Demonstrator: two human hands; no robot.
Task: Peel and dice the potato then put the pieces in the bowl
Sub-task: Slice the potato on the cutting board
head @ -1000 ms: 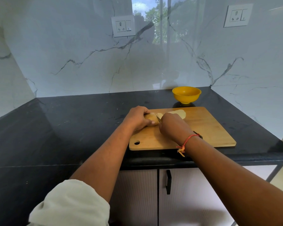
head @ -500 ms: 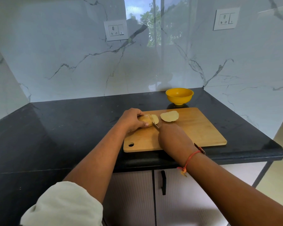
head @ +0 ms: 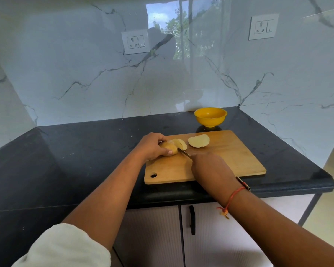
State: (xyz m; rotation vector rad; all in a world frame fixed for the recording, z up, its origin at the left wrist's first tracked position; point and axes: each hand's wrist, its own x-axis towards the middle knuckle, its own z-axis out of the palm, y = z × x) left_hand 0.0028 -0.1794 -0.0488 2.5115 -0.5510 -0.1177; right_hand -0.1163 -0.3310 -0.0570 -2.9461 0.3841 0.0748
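Note:
A wooden cutting board (head: 229,160) lies on the black counter. My left hand (head: 152,146) pins a pale potato piece (head: 169,148) to the board's far left part. A thin slice (head: 181,143) leans against that piece's right side. My right hand (head: 208,167) grips a knife (head: 184,152), whose blade points at the potato between the piece and the slice. A cut potato half (head: 198,141) lies flat to the right, apart from both hands. The yellow bowl (head: 210,116) stands behind the board; its inside is mostly hidden.
The black counter (head: 75,160) runs left and ends in a rounded edge at the right. Marble walls with two sockets (head: 135,41) close the back and right side. Cabinet doors with a black handle (head: 192,219) sit below.
My right hand has drawn back toward me with the knife, uncovering the cut half and a fresh slice. The camera has shifted, so the board sits lower left. My left hand stays on the potato.

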